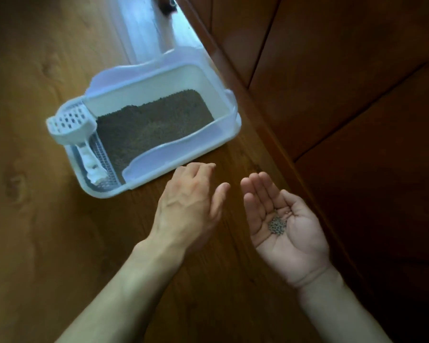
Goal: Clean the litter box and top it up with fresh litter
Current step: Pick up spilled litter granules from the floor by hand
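Litter pellets point(277, 225) on upturned right palm point(286, 219)

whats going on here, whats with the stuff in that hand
A person is tidying around a litter box on a wooden floor. The right hand is held flat, palm up, with a small heap of grey litter pellets in it. The left hand is open beside it, palm down, holding nothing. The box holds a layer of dark litter, and a white slotted scoop sits in a holder at its left corner.
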A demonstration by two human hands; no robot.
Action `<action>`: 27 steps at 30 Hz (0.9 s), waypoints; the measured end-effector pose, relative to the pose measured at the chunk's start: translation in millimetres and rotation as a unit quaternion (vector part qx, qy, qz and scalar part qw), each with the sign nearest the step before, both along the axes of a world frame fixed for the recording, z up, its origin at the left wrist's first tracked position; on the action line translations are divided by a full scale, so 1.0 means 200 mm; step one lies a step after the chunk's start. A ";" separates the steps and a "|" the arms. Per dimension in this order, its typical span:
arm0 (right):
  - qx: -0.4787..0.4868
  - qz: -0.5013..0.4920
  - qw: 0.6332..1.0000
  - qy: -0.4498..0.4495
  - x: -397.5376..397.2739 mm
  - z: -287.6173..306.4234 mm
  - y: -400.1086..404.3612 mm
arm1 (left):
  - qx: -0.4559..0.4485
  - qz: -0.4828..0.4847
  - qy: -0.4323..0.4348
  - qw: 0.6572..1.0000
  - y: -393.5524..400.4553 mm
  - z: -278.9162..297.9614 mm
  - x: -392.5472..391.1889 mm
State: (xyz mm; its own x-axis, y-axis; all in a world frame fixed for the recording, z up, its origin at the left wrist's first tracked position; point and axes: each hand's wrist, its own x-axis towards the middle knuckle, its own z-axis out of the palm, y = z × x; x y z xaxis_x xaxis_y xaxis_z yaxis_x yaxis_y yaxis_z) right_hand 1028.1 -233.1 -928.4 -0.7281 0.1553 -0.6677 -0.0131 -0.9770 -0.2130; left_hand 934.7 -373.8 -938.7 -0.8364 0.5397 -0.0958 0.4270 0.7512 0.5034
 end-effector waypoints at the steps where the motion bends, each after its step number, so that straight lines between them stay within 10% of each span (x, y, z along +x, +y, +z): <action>1: -0.001 -0.003 1.000 0.002 -0.02 0.15 -0.01 | -0.012 -0.008 0.002 1.000 -0.01 0.14 -0.01; 9: 0.010 -0.006 1.000 0.024 -0.01 1.41 -0.10 | -0.045 0.021 0.001 0.999 -0.16 1.25 0.02; 27: 0.001 0.013 0.998 0.062 0.00 3.10 -0.25 | -0.006 0.134 0.044 0.990 -0.48 2.92 0.10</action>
State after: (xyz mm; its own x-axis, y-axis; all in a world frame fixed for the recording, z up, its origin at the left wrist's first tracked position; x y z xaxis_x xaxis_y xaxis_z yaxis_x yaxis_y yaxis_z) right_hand 1028.5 -282.4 -309.1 -0.8086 0.1368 -0.5722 -0.0147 -0.9770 -0.2128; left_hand 954.2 -470.0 -355.3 -0.9550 0.2959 -0.0220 0.2524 0.8491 0.4639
